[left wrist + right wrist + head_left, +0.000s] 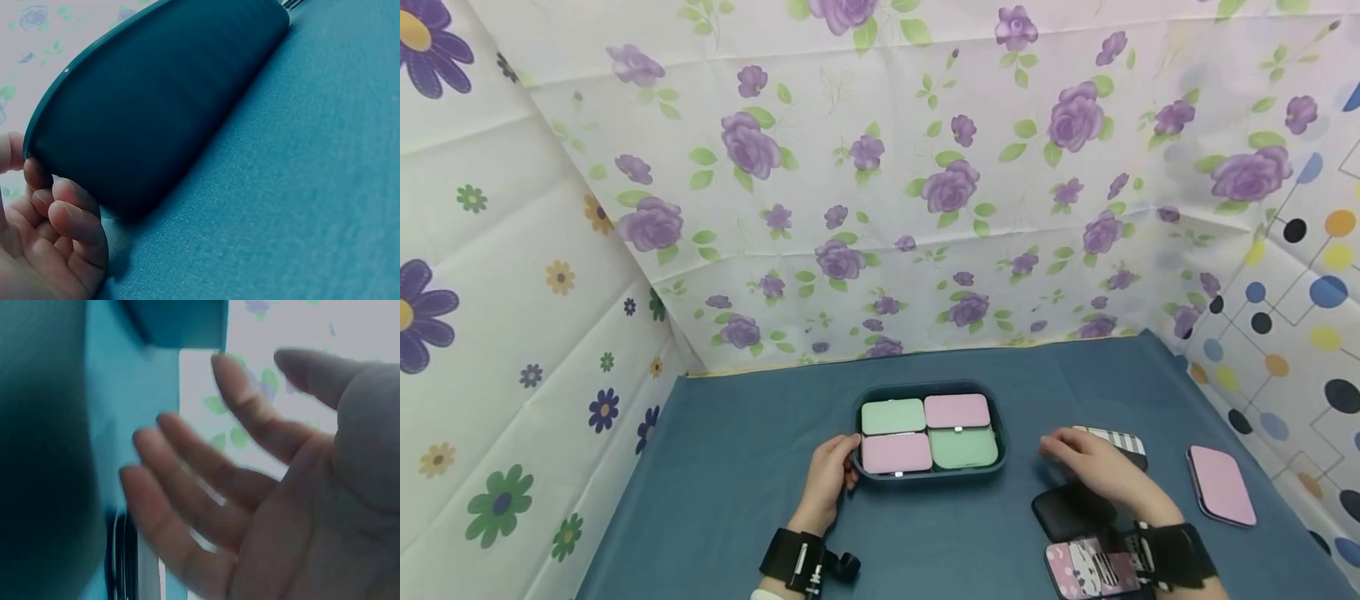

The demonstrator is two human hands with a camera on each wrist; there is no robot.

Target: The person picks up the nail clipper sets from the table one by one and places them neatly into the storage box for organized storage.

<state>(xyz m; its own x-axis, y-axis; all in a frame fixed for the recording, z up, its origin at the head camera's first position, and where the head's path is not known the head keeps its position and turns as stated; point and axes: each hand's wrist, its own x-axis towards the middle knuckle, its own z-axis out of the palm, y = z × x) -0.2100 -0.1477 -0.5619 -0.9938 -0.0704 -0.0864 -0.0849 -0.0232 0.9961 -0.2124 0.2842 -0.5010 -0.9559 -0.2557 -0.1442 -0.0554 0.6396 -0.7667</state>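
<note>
My left hand grips the left rim of a dark teal plastic tray. In the left wrist view, the thumb and fingers pinch the edge of the tray. Inside lie flat rounded cases: a light green case and a pink case at the back, another pink case and a green case in front. The back pink case slightly overlaps the front green one. My right hand, fingers loosely bent and holding nothing, hovers right of the tray, over a black case and a striped case.
A pink case with a cartoon picture lies near the front, partly under the right wrist strap. Farther right is a plain pink case. Patterned sheets rise behind and beside the blue-covered table.
</note>
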